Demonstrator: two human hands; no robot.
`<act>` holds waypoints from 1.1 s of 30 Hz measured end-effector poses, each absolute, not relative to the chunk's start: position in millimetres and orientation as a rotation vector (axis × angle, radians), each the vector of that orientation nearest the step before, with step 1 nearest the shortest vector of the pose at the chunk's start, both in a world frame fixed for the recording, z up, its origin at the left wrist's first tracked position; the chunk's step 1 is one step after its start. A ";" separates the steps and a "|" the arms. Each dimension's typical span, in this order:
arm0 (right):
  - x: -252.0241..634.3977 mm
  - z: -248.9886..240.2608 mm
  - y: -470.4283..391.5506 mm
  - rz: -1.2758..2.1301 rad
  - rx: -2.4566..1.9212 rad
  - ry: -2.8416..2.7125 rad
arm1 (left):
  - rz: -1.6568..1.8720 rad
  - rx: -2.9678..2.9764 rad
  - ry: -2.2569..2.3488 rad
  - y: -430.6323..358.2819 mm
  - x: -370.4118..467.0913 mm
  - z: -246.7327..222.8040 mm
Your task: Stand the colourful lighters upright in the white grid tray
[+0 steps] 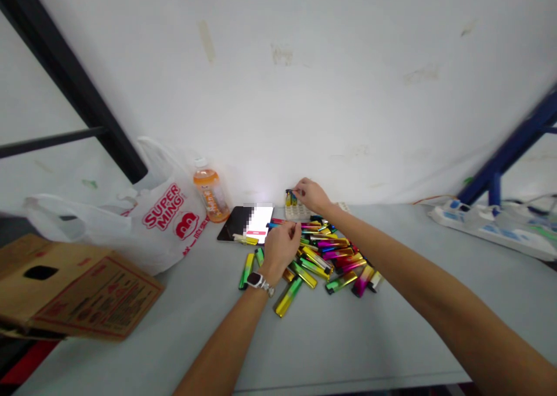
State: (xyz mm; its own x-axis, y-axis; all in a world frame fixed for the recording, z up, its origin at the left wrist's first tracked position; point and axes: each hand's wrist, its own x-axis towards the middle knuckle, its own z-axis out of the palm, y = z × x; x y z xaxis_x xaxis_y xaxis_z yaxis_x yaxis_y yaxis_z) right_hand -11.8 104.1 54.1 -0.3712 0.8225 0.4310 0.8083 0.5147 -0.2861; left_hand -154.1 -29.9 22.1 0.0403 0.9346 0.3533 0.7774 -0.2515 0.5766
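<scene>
My left hand, wearing a watch, is closed over the near side of a pile of shiny lighters. A lighter with a blue end pokes out at its fingertips. Farther back, my right hand pinches a small dark-topped lighter at the left end of a pale tray with rows of holes. Another lighter with a yellow body stands upright there beside the fingers. My right forearm hides part of the tray and some of the pile.
A tablet with a lit screen lies left of the pile. Behind it stands an orange drink bottle. A white plastic bag and an open cardboard box are at left. Power strips lie at right, against the wall.
</scene>
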 end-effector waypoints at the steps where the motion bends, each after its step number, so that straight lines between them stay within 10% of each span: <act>1: -11.7 53.9 99.8 -0.034 -1.365 -2.249 | 1.016 2.083 1.772 -29.1 -154.8 21.9; 33: 19.1 62.3 66.4 0.506 -1.448 -2.633 | 1.117 1.968 1.808 -24.7 -168.2 27.4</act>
State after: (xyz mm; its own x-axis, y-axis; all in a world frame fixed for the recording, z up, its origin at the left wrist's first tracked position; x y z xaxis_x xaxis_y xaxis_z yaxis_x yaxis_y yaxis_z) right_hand 19.1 66.4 62.3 -0.5451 0.8349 -0.0765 0.8037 0.4944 -0.3311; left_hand -168.2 -24.7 27.4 -0.0603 0.9291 0.3649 0.7419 -0.2028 0.6391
